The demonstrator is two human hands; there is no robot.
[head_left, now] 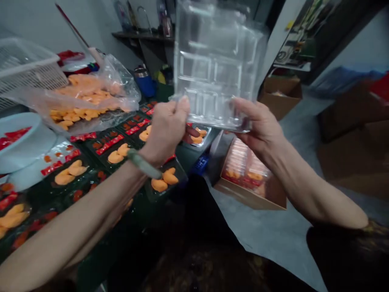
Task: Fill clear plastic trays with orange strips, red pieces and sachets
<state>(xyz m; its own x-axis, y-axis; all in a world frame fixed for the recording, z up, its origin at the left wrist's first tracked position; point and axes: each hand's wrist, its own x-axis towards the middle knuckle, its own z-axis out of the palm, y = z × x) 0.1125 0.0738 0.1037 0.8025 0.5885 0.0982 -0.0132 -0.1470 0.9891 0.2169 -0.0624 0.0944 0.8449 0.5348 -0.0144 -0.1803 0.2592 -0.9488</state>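
Clear plastic compartment trays (209, 69), seemingly a stack, are held up in front of me, slightly blurred. My left hand (168, 125) grips their lower left edge, thumb on the near face, with a pale green bangle on the wrist. My right hand (258, 123) pinches the lower right edge, its fingers partly behind the plastic. Below my left hand, filled clear trays (164, 180) lie on the dark green table, holding orange shell-shaped pieces and red packets (109, 144). Another filled tray (199, 136) shows just beneath the held plastic.
A clear bag of orange pieces (88, 97) lies at the back left beside a white basket (30, 69). A pale blue tub (22, 125) holds red packets. A cardboard box (252, 194) of packed trays stands on the floor at right; another box (282, 95) is behind.
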